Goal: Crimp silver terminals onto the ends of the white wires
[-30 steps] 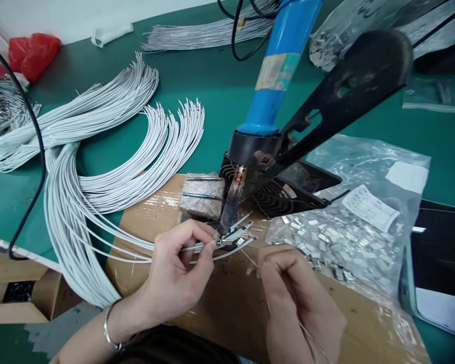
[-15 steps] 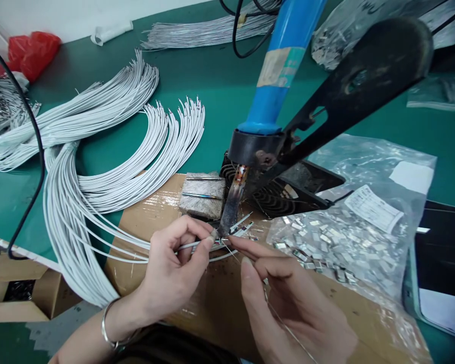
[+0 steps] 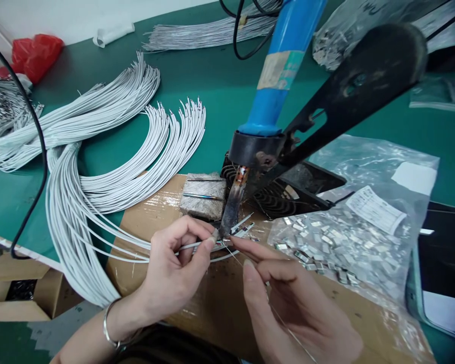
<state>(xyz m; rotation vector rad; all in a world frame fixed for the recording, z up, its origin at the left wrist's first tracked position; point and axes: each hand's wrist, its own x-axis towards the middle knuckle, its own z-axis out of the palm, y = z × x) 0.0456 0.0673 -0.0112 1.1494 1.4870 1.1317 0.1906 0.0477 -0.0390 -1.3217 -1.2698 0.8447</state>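
Our left hand (image 3: 180, 265) pinches a white wire (image 3: 187, 246) at the soldering iron's tip (image 3: 229, 216); our right hand (image 3: 299, 303) pinches thin solder wire (image 3: 290, 332) angled toward that tip, seemingly so heat reaches both.

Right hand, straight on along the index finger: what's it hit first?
Likely the small metal piece by the left hand's fingertips. The right hand's index fingertip looks almost against it. Depth is unclear; the soldering iron tip sits very close too.
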